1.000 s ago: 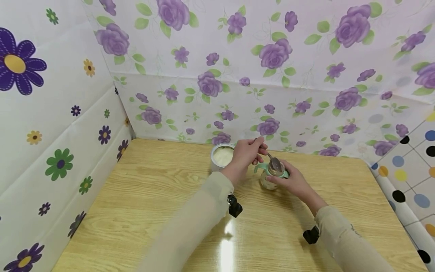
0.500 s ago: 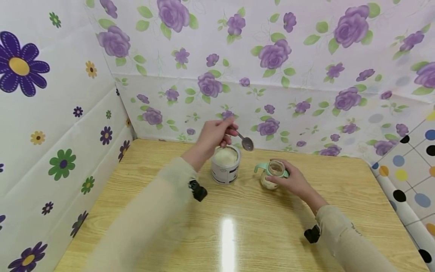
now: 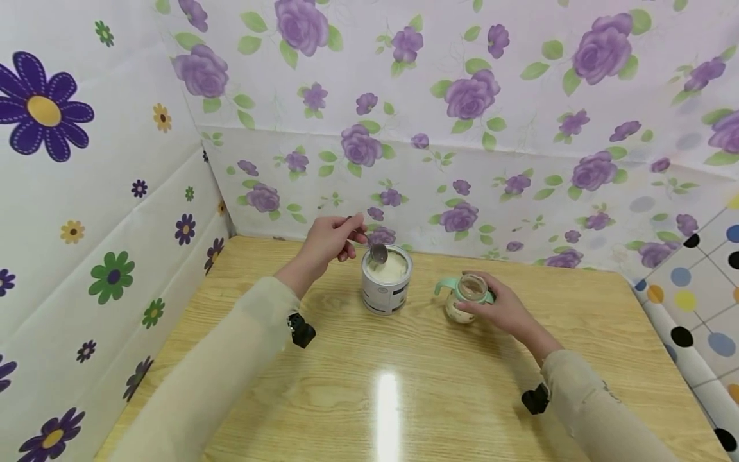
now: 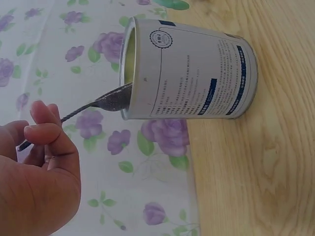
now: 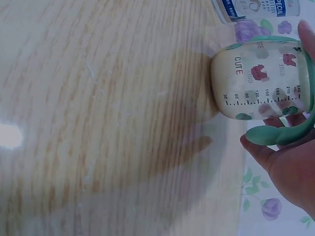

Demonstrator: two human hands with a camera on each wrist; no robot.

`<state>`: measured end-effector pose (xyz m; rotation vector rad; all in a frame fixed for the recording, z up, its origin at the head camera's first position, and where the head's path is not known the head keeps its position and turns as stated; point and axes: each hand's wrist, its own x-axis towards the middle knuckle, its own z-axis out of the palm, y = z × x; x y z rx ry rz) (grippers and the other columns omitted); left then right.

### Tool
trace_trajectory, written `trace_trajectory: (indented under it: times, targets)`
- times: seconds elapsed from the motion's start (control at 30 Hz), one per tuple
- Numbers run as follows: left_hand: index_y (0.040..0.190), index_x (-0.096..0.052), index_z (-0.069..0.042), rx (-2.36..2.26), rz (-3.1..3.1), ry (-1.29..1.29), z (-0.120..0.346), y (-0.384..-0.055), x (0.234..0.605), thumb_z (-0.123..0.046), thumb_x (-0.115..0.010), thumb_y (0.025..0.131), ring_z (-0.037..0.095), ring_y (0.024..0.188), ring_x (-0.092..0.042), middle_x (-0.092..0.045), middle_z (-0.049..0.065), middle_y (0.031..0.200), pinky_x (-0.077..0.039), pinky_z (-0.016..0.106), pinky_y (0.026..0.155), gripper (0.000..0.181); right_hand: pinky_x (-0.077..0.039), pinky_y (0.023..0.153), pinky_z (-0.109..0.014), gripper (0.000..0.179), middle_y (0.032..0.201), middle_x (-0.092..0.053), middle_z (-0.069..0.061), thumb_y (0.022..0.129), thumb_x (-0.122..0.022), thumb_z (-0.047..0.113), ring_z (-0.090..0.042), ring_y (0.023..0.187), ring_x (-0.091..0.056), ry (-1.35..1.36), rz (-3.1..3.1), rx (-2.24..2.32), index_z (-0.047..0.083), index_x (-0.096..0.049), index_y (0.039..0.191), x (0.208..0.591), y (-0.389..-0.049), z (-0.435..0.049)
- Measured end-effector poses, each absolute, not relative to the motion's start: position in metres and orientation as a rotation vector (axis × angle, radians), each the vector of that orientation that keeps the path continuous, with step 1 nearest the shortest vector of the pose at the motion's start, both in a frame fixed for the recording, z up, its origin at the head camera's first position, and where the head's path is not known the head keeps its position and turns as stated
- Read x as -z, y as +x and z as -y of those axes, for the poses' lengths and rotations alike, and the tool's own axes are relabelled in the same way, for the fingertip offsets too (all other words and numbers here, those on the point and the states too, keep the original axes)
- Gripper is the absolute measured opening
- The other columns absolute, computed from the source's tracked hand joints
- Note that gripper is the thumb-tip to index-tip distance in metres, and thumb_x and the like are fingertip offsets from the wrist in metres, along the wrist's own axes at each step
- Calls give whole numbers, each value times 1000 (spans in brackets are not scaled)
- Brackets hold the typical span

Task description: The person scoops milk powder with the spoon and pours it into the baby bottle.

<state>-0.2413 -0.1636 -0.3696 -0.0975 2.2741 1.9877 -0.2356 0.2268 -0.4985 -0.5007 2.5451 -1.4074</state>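
Observation:
My left hand (image 3: 331, 242) pinches the handle of a metal spoon (image 3: 378, 253) at the left of an open can (image 3: 383, 299). In the left wrist view the spoon's bowl (image 4: 114, 100) dips past the can's rim. Pale cream-coloured powder (image 3: 390, 267) fills much of the can. My right hand (image 3: 498, 308) grips a baby bottle (image 3: 460, 310) by its upper part, thumb in front. The bottle stands upright on the table, uncapped, with green handles. Printed measuring marks and small pictures show on its clear wall (image 5: 261, 81) in the right wrist view.
The wooden table (image 3: 323, 378) runs back to a wall covering with purple flowers (image 3: 358, 144). A daisy-print sheet (image 3: 110, 212) borders the left, and a dotted sheet (image 3: 701, 308) the right. The can stands a short way left of the bottle.
The left hand has carried the spoon leftward from over the bottle's mouth, across the can, and lowered its bowl into the can's opening. The right hand stays on the bottle.

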Motion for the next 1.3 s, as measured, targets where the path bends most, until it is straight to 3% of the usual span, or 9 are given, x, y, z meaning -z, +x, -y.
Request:
trace_trajectory:
  times: [0.13,0.27,0.37,0.47,0.7,0.9,1.1,1.3]
  targets:
    - [110,-76,-4,-1970,-2298,-71,163,-242,378,-37,-62,111,12,55,-60,-77,12,96,-45,22,51,36,-43,111,-69,89,165,-43,-19,98,-82,36,-47,148,-43,-514,-2550,1350,20,-32,170,493,-233,-229]
    - [110,-77,-6,-1943,-2311,-54,164,-241,382,-38,-61,111,12,56,-61,-78,14,101,-46,23,52,35,-31,120,-70,100,173,-30,-18,96,-83,37,-48,156,-29,-572,-2608,1276,21,-21,173,480,-234,-232]
    - [112,-77,-7,-1936,-2301,-48,163,-241,384,-39,-60,112,13,58,-62,-78,10,100,-46,24,53,36,-24,124,-68,103,175,-26,-16,94,-86,34,-44,159,-24,-634,-2686,1252,20,-20,173,461,-234,-232]
    - [116,-77,-7,-1935,-2284,-42,164,-241,386,-40,-59,112,14,59,-62,-77,8,98,-46,24,53,37,-24,125,-66,104,175,-26,-13,93,-87,33,-42,160,-23,-709,-2758,1228,22,-21,172,438,-233,-223]
    - [121,-76,-8,-1940,-2253,-30,165,-242,391,-40,-58,112,14,59,-61,-77,14,103,-45,23,52,38,-23,127,-62,106,176,-27,-4,90,-89,39,-34,162,-23,-822,-2703,1221,24,-23,172,405,-228,-164]
    - [126,-75,-9,-1935,-2260,-13,167,-242,394,-41,-57,113,14,60,-62,-77,7,97,-47,25,54,39,-23,130,-54,115,177,-23,-8,89,-91,38,-31,162,-23,-812,-2578,1328,16,-15,173,417,-228,-114]
    - [129,-74,-9,-1946,-2246,10,170,-240,396,-40,-57,113,14,60,-63,-78,9,99,-47,24,53,39,-23,129,-57,120,179,-13,-10,91,-90,36,-32,164,-17,-674,-2496,1465,15,-5,173,440,-230,-89]
    - [130,-74,-9,-1998,-2192,-4,171,-240,396,-37,-58,113,13,60,-63,-79,8,98,-47,23,52,37,-25,128,-59,124,177,-17,-15,89,-91,37,-34,163,-21,-552,-2474,1541,13,-3,173,465,-233,-78]
